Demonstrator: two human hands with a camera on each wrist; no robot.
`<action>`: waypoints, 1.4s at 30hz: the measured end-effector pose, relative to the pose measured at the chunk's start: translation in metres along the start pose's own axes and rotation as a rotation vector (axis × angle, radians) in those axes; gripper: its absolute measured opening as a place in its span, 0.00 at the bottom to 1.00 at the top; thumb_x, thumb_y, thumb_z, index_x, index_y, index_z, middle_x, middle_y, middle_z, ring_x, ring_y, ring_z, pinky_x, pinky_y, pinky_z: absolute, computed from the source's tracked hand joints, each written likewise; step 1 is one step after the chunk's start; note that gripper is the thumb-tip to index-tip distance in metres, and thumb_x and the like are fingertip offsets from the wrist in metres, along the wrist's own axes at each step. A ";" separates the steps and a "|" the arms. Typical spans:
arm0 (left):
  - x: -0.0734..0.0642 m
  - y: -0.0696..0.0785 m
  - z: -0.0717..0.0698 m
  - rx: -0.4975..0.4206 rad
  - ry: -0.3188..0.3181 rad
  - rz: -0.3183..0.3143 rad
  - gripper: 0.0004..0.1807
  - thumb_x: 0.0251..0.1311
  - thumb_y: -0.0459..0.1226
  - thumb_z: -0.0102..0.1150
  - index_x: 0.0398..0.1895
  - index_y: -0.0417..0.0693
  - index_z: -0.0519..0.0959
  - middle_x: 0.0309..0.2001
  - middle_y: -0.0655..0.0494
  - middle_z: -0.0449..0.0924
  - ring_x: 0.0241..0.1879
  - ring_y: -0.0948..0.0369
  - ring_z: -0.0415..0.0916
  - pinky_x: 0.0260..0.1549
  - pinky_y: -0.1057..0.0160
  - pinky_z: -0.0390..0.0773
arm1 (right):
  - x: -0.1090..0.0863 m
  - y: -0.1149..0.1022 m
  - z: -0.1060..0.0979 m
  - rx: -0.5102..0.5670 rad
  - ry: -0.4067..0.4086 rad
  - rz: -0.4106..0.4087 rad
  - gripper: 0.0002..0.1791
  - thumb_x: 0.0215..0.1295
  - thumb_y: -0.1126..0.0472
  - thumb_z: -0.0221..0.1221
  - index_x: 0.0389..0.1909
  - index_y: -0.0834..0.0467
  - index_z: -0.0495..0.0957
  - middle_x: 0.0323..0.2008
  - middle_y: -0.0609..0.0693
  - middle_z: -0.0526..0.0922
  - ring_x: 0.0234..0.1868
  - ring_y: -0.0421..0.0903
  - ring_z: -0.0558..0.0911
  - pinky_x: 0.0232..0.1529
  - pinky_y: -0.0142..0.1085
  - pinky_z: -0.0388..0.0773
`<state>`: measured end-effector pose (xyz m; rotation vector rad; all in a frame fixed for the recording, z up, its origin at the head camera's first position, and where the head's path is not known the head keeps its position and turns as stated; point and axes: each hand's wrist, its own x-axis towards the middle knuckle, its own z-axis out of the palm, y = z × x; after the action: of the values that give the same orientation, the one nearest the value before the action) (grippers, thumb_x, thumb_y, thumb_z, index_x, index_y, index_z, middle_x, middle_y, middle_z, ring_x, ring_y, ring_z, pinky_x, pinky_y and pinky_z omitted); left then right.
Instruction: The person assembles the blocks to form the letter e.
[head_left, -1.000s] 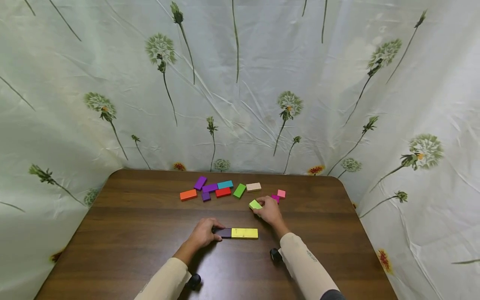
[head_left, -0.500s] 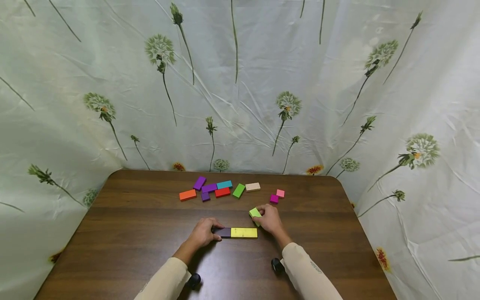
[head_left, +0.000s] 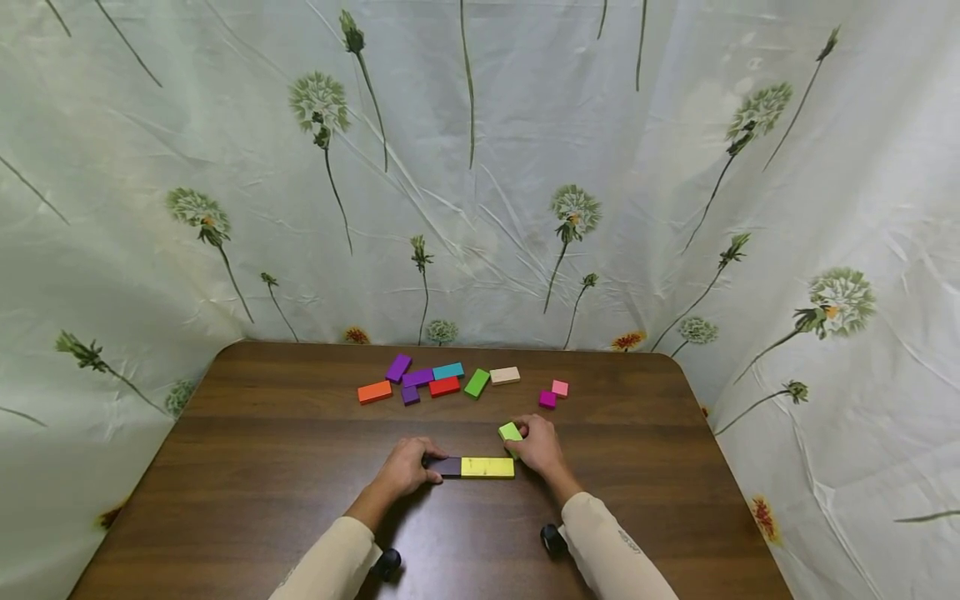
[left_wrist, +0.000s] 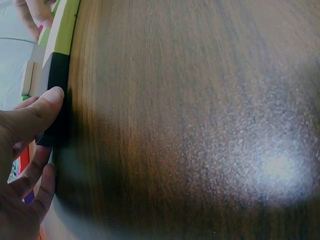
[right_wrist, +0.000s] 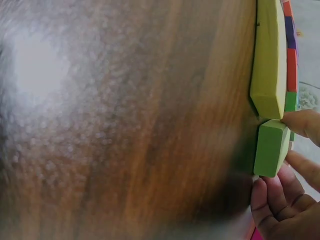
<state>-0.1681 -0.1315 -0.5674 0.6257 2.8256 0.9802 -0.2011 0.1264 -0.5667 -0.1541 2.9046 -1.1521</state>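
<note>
Before us hangs a pale curtain [head_left: 480, 275] printed with dandelions, and in front of it stretches a brown wood-grain table [head_left: 225, 500]. Towards its far edge we see a loose scatter of coloured blocks, from an orange block [head_left: 375, 392] on the left to a small pink block [head_left: 560, 389] on the right. Nearer us, a yellow block [head_left: 487, 468] and a shorter dark block [head_left: 447, 467] lie end to end in a straight row. At the yellow block's free end, by its far corner, is a lime block [head_left: 509, 432], set at a slant; we cannot tell whether the two touch.

We judge the step in hand to be adding the lime block to the row; the next move would call for turning it into line and closing it against the yellow end without nudging the others.

As for the grip, the left hand [head_left: 407, 465] holds the dark block's outer end, thumb on the near side. The right hand [head_left: 542, 443] has a narrow pinch on the lime block, thumb and fingertips closed about it.
</note>
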 end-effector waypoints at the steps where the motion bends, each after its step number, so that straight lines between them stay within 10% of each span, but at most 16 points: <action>1: 0.000 0.000 0.000 -0.001 0.002 0.006 0.18 0.38 0.33 0.77 0.37 0.43 0.87 0.35 0.53 0.83 0.40 0.52 0.79 0.43 0.51 0.76 | 0.000 0.000 0.000 -0.004 -0.002 -0.004 0.24 0.44 0.64 0.71 0.46 0.64 0.82 0.26 0.48 0.74 0.28 0.42 0.71 0.29 0.34 0.68; 42: 0.000 0.001 -0.001 0.017 -0.008 -0.011 0.18 0.38 0.34 0.77 0.38 0.44 0.87 0.34 0.55 0.83 0.39 0.53 0.79 0.43 0.52 0.74 | 0.000 0.005 0.001 0.041 -0.031 -0.021 0.22 0.48 0.61 0.71 0.46 0.63 0.82 0.29 0.48 0.74 0.31 0.43 0.70 0.33 0.37 0.69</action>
<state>-0.1676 -0.1314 -0.5663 0.6137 2.8307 0.9505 -0.2016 0.1288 -0.5708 -0.2005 2.8568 -1.2007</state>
